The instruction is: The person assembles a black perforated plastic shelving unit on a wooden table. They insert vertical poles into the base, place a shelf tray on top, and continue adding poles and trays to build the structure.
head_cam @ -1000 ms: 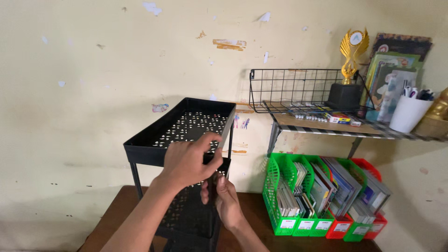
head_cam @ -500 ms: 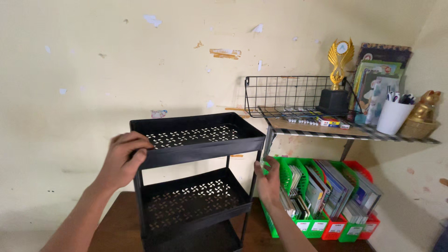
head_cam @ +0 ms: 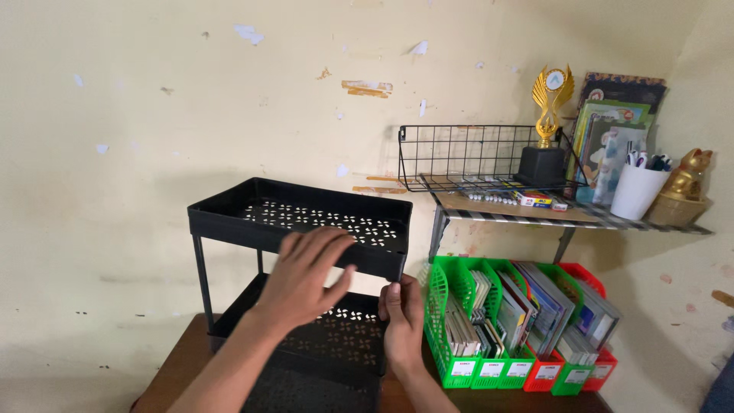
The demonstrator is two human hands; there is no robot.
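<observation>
Gold trophy (head_cam: 547,99); white cup (head_cam: 634,191); green file holders (head_cam: 474,321)

White rectangular labels (head_cam: 491,369) sit low on the fronts of the green and red file holders (head_cam: 440,321) to my right; on the wall shelf (head_cam: 520,214) above lies a small flat box (head_cam: 535,199), yellow, red and blue.

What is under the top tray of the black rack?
Under the top tray a second perforated tray shows, and a third below. The left hand and right hand cover part of the middle tray.
</observation>
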